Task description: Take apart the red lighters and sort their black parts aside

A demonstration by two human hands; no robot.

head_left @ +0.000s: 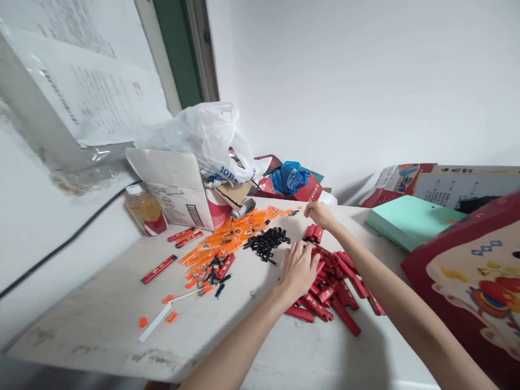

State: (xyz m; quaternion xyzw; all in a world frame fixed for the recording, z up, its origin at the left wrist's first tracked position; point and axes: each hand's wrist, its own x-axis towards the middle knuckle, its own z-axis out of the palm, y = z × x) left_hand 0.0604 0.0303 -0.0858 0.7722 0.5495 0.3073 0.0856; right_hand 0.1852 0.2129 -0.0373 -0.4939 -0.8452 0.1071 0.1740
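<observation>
The left hand (299, 268) lies palm down with its fingers spread over the near edge of the pile of red pieces (335, 284); its grip is released, pressing on the pieces rather than closed round any one of them. The right hand (319, 213) reaches farther back, fingers curled down at a small stack of red pieces (313, 233) that sits just behind the main pile; whether that grip has closed on a piece cannot be told from here.

At the far left of the desk (101, 314) a bottle (145, 210) of yellowish liquid with a red label stands against the wall. Beside it is an open cardboard box (179, 195) with a white plastic bag (203, 135) bulging out of it. In front of the box lie a few single red pieces (159, 269), well apart from the rest, and a white strip (155, 322) with orange bits near it. Next comes a heap of orange pieces (227, 241), then a small heap of black parts (268, 241) just left of the hands. The red pile spreads under and to the right of the left hand. Behind it, against the wall, is a blue bag (289, 177). Farther right lie a mint green box (410, 221) and, nearest the camera, a red printed box (475, 281).
</observation>
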